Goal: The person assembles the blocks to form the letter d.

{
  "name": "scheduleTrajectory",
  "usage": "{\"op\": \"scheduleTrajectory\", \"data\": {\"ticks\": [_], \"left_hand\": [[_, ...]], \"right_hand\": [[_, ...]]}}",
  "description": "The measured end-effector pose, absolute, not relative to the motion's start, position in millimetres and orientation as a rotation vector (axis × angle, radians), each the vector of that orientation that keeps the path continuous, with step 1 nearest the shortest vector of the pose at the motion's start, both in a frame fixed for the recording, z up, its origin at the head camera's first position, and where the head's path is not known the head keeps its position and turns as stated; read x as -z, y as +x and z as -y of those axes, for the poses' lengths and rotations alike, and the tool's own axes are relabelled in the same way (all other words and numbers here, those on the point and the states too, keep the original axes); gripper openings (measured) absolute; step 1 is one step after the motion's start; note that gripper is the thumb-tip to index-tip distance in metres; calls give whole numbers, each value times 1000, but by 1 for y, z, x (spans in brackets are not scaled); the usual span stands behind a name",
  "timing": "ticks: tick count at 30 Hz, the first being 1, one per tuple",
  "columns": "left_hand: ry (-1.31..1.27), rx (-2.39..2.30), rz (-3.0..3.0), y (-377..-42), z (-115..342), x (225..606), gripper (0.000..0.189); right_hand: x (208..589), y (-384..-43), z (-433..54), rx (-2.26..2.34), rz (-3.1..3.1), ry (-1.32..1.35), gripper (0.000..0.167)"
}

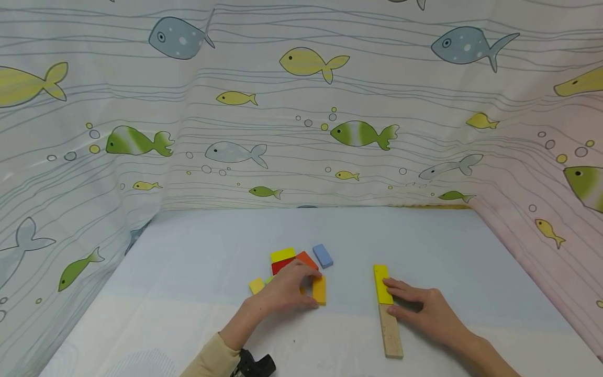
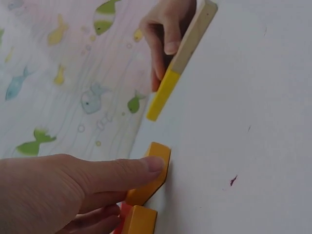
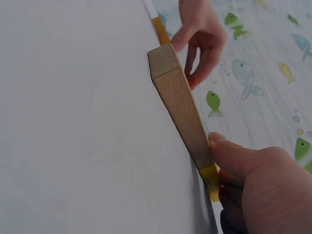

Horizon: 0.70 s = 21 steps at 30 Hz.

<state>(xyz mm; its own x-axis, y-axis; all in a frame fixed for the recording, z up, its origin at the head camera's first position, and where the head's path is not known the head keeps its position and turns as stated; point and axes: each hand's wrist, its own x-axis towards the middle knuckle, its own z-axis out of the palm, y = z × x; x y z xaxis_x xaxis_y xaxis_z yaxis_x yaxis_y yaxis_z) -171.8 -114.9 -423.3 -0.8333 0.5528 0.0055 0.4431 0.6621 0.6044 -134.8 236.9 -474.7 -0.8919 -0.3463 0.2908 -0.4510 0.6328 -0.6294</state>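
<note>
My left hand (image 1: 285,288) pinches an orange block (image 1: 320,291) between thumb and fingers; the left wrist view shows the thumb (image 2: 152,165) on its near face. Beside that block is a second orange block (image 2: 140,220), partly behind the hand. On the right, a yellow block (image 1: 381,287) and a plain wooden block (image 1: 391,337) lie end to end in a line. My right hand (image 1: 426,311) touches their right side, fingertips at the yellow block and thumb at the wooden one near the joint. Its other fingers are partly hidden in the right wrist view.
Behind the left hand lie a yellow block (image 1: 282,255), red blocks (image 1: 308,260) and a small yellow block (image 1: 256,285). A blue block (image 1: 323,256) lies apart. Fish-patterned cloth (image 1: 301,131) walls the pale table (image 1: 226,235) at the back and sides.
</note>
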Motion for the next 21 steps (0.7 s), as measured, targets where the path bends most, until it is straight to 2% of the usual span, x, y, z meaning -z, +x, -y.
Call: {"op": "scheduleTrajectory", "data": {"ticks": [21], "left_hand": [[879, -973, -2635, -170, 97, 425, 52]], "right_hand": [[475, -134, -238, -1128, 2686, 681, 47]]}}
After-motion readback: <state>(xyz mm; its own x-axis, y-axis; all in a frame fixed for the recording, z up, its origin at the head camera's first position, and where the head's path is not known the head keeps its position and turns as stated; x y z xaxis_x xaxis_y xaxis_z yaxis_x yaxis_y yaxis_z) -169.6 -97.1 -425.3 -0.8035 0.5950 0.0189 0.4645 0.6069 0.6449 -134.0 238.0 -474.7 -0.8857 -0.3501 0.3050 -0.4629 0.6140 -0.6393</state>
